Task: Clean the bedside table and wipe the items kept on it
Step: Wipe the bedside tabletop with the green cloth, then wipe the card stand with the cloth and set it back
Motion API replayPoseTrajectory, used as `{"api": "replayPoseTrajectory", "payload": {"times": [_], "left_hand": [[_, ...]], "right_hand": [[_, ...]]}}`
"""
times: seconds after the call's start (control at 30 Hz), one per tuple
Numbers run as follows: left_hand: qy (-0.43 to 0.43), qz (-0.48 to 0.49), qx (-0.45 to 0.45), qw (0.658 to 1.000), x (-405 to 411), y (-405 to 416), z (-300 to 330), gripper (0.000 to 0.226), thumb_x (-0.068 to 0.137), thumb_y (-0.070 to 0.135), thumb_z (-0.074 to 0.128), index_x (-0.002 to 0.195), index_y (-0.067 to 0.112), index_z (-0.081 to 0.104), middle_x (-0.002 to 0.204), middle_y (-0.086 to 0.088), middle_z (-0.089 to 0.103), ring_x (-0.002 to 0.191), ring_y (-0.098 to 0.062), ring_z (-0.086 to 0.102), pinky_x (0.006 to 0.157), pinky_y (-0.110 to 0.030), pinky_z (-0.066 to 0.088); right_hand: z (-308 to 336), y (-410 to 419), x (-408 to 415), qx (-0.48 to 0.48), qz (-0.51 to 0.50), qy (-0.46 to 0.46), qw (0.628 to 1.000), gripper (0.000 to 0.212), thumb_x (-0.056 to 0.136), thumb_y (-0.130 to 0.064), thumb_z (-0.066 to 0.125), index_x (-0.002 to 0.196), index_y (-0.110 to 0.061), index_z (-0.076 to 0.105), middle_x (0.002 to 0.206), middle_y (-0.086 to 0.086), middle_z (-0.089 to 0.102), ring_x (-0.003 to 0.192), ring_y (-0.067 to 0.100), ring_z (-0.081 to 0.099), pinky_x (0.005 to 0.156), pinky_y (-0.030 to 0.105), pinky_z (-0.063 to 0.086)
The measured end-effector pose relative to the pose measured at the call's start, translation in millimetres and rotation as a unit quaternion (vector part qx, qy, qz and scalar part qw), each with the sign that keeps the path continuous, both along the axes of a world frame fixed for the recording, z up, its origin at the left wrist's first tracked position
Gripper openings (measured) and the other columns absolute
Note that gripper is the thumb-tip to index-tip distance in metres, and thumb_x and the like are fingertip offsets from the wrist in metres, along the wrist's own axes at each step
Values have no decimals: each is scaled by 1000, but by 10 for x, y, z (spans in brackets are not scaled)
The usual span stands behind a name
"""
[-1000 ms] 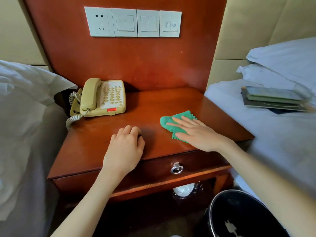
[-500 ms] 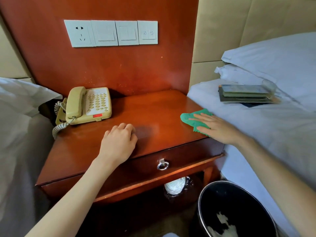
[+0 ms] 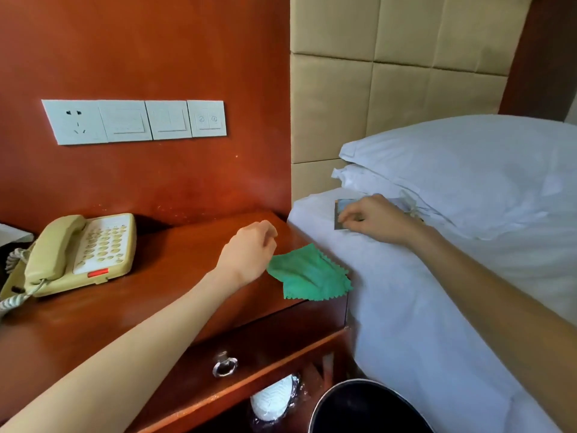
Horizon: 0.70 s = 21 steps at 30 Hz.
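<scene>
The head view looks down on a glossy reddish-brown wooden table (image 3: 131,310) set against a matching wood wall panel (image 3: 156,51). On that panel, above the table, runs a row of white wall plates (image 3: 134,121): a socket at the left end, then switches. To the right of the table stands a bed (image 3: 421,307) in white sheets, with two white pillows (image 3: 468,170) stacked at its head against a tan padded headboard (image 3: 390,73). The table has a drawer with a metal ring pull (image 3: 224,367); below the drawer sits something white in clear wrap (image 3: 271,398), and a black bin (image 3: 365,407) stands on the floor at the table's front right corner.

A beige telephone (image 3: 78,254) lies on the left part of the table, its handset cradled along its left side, long axis running from front to back, coiled cord trailing off the left edge.

The green cloth (image 3: 307,276) lies crumpled at the table's right edge, just beside the bed, its zigzag-cut edges pointing toward the bed.

The left hand (image 3: 249,251) hovers at the cloth's left corner, fingers loosely curled; whether it pinches the cloth I cannot tell. The right hand (image 3: 374,218) is on the bed, fingers curled onto a flat dark item (image 3: 340,214) lying there near the pillows.
</scene>
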<state>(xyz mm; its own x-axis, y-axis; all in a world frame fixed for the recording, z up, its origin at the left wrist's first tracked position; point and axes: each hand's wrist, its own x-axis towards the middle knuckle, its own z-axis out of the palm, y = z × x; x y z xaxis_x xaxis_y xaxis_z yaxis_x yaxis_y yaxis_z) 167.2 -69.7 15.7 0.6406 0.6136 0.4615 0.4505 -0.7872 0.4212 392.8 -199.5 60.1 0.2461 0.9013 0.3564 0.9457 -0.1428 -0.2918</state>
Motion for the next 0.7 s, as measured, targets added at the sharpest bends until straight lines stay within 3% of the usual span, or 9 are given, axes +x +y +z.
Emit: {"api": "replayPoseTrajectory", "payload": {"times": [0.1,0.2,0.3,0.43,0.53,0.6,0.63,0.7], "left_hand": [[8,-23,-23,999,415,-23,123,25,97,16,44,114,13,61,116,-8,64,101,-29,60,88,-43,50],[32,-44,-34,998,815,12,230,28,95,15,46,120,11,60,122,-11,60,108,-31,58,94,-43,48],[83,-50,-20,995,1201,100,297,35,97,23,48,129,13,53,131,-10,54,115,-29,54,99,-42,45],[143,-32,-49,988,1684,207,297,46,99,31,47,140,12,43,142,-12,47,125,-31,48,105,-43,39],[176,5,-84,981,1976,240,237,43,101,31,39,133,5,51,139,-15,51,125,-31,48,105,-36,38],[144,35,-128,981,2119,227,201,40,101,26,35,119,1,60,128,-18,59,116,-34,54,94,-32,42],[114,46,-164,979,2170,213,189,39,100,23,36,116,-2,61,123,-19,61,114,-35,56,87,-30,42],[66,61,-203,975,2239,191,171,38,98,20,39,114,-5,62,119,-23,63,112,-37,57,78,-28,40]], "right_hand": [[191,-14,336,15,-43,-27,999,18,84,-15,59,92,-19,75,85,-3,72,88,14,61,82,30,48],[280,-52,695,-4,-74,-7,997,18,84,-15,60,94,-19,74,81,-7,67,86,13,61,83,32,51],[256,-95,1029,9,-97,34,995,18,84,-16,64,100,-17,71,96,0,68,89,14,60,77,28,49],[107,-186,1365,59,-110,125,984,36,83,-21,70,118,-19,63,120,1,58,104,14,52,83,24,37],[-98,-198,1515,119,-147,221,957,42,85,-30,67,125,-17,58,121,2,56,113,19,52,87,26,37],[-176,-168,1550,137,-191,241,942,35,89,-36,60,111,-10,64,106,7,63,104,23,57,78,26,38],[-183,-148,1557,128,-203,232,943,36,90,-39,56,95,-5,66,92,12,64,94,27,59,70,29,37],[-146,-119,1542,101,-219,213,947,46,88,-42,52,63,-4,49,64,14,50,70,30,51,58,33,32]]}}
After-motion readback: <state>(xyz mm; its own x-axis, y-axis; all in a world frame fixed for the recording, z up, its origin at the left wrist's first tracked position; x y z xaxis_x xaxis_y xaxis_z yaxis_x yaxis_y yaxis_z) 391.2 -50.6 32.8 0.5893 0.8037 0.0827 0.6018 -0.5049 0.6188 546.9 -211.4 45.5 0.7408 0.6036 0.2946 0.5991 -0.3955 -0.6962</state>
